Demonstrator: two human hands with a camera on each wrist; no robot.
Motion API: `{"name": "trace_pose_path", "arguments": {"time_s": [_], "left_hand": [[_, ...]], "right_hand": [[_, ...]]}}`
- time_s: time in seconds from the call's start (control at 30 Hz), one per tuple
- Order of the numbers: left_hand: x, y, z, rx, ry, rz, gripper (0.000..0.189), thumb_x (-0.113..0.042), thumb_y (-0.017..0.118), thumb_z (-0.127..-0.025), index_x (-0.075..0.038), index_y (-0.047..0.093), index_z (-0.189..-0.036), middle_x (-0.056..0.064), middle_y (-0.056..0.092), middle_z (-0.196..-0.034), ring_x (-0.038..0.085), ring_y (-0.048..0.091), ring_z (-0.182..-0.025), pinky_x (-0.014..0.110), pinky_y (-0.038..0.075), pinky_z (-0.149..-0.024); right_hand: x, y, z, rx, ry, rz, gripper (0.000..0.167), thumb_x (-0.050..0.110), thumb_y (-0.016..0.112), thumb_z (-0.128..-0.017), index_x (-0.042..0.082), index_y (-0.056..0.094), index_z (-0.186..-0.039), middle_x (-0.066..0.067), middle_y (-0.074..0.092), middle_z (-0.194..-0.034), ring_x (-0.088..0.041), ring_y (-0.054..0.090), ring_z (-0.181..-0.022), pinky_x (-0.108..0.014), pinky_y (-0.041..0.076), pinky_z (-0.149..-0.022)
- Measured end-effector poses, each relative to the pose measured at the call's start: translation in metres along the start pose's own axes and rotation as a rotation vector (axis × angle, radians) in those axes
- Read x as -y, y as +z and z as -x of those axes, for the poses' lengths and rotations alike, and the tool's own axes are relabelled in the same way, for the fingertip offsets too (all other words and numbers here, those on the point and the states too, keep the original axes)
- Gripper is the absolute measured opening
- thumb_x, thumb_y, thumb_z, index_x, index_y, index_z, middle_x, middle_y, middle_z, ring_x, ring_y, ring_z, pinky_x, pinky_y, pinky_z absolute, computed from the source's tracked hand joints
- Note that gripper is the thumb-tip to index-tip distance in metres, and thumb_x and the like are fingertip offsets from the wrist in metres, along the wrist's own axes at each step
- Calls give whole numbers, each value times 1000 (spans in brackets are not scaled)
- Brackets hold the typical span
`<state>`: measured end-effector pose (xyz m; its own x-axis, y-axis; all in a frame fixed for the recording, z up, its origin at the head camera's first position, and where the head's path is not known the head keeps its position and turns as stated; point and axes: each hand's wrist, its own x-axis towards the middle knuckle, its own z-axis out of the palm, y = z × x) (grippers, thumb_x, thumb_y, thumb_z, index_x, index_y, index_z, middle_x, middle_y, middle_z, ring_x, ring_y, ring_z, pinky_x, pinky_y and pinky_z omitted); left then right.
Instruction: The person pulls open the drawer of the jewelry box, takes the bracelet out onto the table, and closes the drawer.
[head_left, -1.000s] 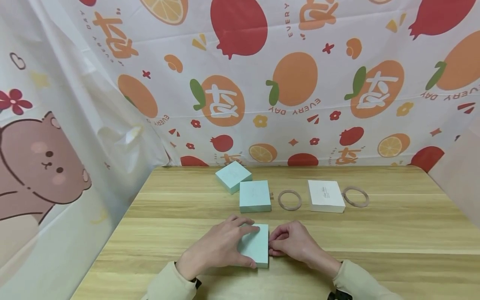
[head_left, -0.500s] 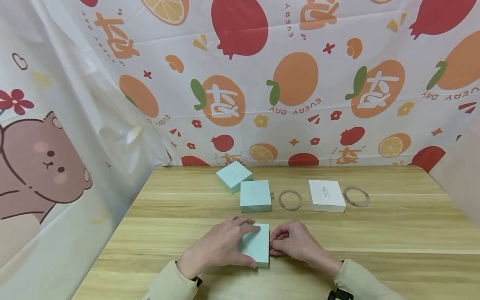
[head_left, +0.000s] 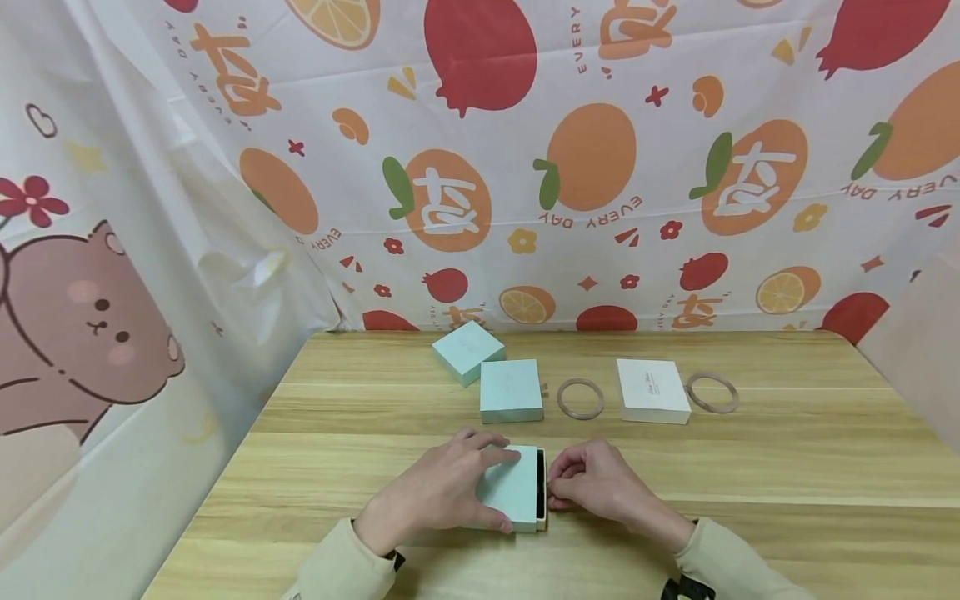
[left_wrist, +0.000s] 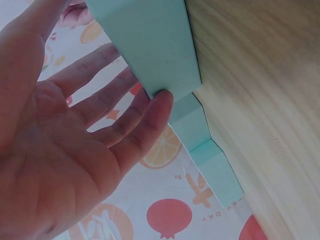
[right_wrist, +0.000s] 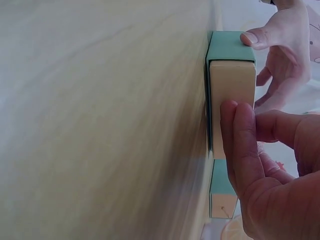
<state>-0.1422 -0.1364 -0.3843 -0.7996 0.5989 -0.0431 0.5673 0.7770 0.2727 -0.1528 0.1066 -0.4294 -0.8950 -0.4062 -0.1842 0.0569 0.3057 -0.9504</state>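
Note:
A mint-green drawer box (head_left: 516, 487) lies on the table in front of me. My left hand (head_left: 441, 483) holds it from the left, thumb at its near side and fingers at its far side and top. A beige inner drawer (right_wrist: 232, 82) sticks out a little from the sleeve's right end, and a strip of dark interior shows in the head view. My right hand (head_left: 594, 482) is at the drawer's front, thumb and fingers pinched together there. Whatever small pull lies between those fingertips is hidden.
Two more mint boxes (head_left: 511, 390) stand behind, one with a small tab at its right end. To their right lie a ring-shaped bangle (head_left: 580, 381), a white box (head_left: 652, 390) and a second bangle (head_left: 712, 410). A fruit-print curtain (head_left: 592, 275) hangs behind the wooden table (head_left: 787, 467).
The drawer has slid slightly out to the right from the mint sleeve, and my right hand has shifted right with it. My left hand stays on the box.

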Motion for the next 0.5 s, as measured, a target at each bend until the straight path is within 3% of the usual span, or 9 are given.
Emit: {"name": "trace_pose_path", "arguments": {"time_s": [0.5], "left_hand": [[0, -1, 1, 8, -9, 12, 78, -55, 87, -73, -22, 64, -140, 3, 58, -146, 24, 55, -125, 43, 57, -91]], "right_hand": [[-1, -7, 5, 9, 9, -10, 6, 0, 69, -85, -1, 73, -88, -6, 72, -75, -13, 72, -70, -24, 59, -65]]}}
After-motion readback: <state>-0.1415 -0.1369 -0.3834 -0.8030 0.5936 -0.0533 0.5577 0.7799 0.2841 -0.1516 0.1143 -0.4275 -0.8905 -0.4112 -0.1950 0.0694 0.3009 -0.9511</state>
